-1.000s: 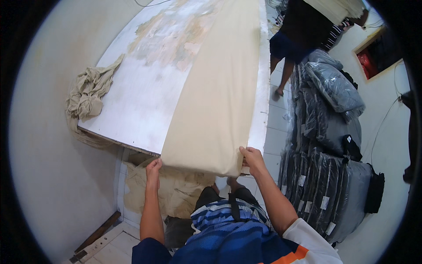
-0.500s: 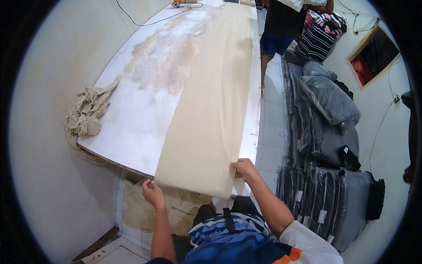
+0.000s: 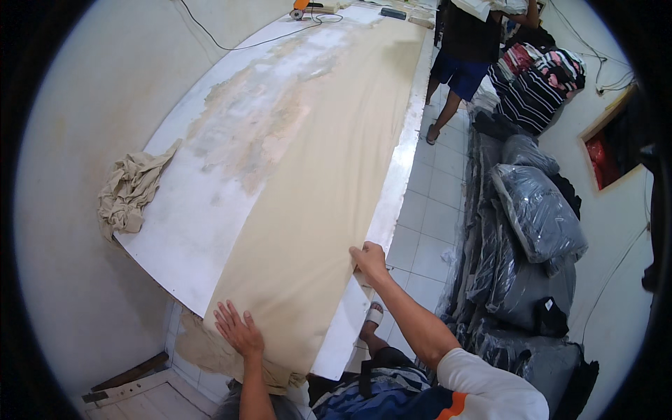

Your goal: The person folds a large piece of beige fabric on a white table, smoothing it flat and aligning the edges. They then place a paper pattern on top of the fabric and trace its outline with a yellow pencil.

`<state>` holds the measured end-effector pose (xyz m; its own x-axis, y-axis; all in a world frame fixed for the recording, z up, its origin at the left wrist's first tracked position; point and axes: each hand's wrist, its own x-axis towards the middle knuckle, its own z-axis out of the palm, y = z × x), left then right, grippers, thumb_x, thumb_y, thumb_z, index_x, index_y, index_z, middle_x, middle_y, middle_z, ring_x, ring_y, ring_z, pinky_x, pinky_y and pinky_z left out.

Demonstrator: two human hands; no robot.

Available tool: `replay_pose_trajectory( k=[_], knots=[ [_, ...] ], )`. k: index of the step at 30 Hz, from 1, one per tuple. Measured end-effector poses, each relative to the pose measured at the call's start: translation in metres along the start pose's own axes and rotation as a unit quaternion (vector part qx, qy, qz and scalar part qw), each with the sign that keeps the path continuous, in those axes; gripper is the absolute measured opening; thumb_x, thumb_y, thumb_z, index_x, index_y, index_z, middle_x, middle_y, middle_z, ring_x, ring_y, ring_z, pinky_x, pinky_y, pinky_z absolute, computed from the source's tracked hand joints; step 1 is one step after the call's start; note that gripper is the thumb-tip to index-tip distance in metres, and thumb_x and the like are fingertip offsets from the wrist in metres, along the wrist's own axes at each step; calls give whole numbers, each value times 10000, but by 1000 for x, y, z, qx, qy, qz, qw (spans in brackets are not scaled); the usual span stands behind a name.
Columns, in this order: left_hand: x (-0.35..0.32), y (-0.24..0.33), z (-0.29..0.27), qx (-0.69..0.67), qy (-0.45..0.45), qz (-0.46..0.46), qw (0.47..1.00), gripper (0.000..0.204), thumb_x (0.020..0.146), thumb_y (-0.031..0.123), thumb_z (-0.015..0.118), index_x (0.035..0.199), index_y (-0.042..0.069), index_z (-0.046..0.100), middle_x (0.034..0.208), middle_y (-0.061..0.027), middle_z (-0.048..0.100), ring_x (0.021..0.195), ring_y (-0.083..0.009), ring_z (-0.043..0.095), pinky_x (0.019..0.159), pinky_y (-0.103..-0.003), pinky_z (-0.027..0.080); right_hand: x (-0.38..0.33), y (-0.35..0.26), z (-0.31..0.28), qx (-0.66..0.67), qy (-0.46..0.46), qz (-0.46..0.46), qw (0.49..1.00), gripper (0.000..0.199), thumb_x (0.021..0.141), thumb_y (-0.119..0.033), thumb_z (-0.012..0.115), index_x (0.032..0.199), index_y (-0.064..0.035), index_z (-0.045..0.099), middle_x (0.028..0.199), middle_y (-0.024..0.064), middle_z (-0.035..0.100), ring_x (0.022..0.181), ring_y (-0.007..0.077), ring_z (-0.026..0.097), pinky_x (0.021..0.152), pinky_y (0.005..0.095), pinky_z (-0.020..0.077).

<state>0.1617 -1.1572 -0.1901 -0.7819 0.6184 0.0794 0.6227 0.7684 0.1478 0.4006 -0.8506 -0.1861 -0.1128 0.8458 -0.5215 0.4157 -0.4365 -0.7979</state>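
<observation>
A long strip of beige fabric (image 3: 315, 182) lies along the white table (image 3: 189, 245), its near end hanging over the front edge. My left hand (image 3: 239, 330) rests flat on the cloth near its front left corner, fingers spread. At the fabric's right edge, my right hand (image 3: 368, 259) is closed with thumb and fingers pinching the cloth's border. Shallow wrinkles run lengthwise through the fabric.
A crumpled beige cloth (image 3: 129, 196) sits on the table's left edge. An orange corded tool (image 3: 299, 8) stands at the far end. Plastic-wrapped grey bundles (image 3: 539, 210) are stacked on the right. Another person (image 3: 467, 42) stands in the aisle, holding white material.
My left hand has gone from the table's front edge onto the fabric and opened flat. My right hand keeps its pinch on the right edge. The view has shifted; more of the aisle shows.
</observation>
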Motion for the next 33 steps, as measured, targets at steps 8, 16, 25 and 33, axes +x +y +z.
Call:
replay_pose_trajectory(
  k=[8, 16, 25, 33],
  knots=[
    [-2, 0, -4, -6, -22, -13, 1000, 607, 1088, 350, 413, 1616, 59, 341, 1716, -156, 235, 1582, -387, 174, 1275, -537, 106, 116, -95, -39, 202, -79, 82, 973, 297, 924, -134, 723, 1123, 77, 665, 931, 170, 735, 718, 268, 728, 576, 386, 608],
    [-1, -6, -2, -10, -18, -8, 1000, 581, 1056, 264, 483, 1578, 33, 376, 1685, -174, 288, 1569, -395, 201, 1277, -542, 109, 153, -72, -65, 33, -63, -30, 997, 250, 896, -132, 719, 1023, 82, 687, 903, 166, 726, 748, 247, 719, 602, 384, 588],
    [31, 43, 23, 41, 15, -248, 968, 623, 1100, 334, 429, 1633, 56, 266, 1693, -166, 267, 1568, -377, 209, 1276, -540, 107, 316, -178, -110, 244, -95, 78, 962, 272, 908, -115, 748, 1111, 42, 656, 924, 154, 708, 742, 289, 712, 565, 433, 579],
    [84, 99, 23, 44, 9, -394, 918, 551, 1093, 294, 425, 1574, 29, 382, 1671, -183, 317, 1522, -416, 304, 1240, -586, 190, 349, -179, -154, 75, -140, -15, 987, 265, 937, -77, 681, 1152, 75, 644, 1000, 172, 733, 784, 268, 754, 591, 389, 637]
  ],
)
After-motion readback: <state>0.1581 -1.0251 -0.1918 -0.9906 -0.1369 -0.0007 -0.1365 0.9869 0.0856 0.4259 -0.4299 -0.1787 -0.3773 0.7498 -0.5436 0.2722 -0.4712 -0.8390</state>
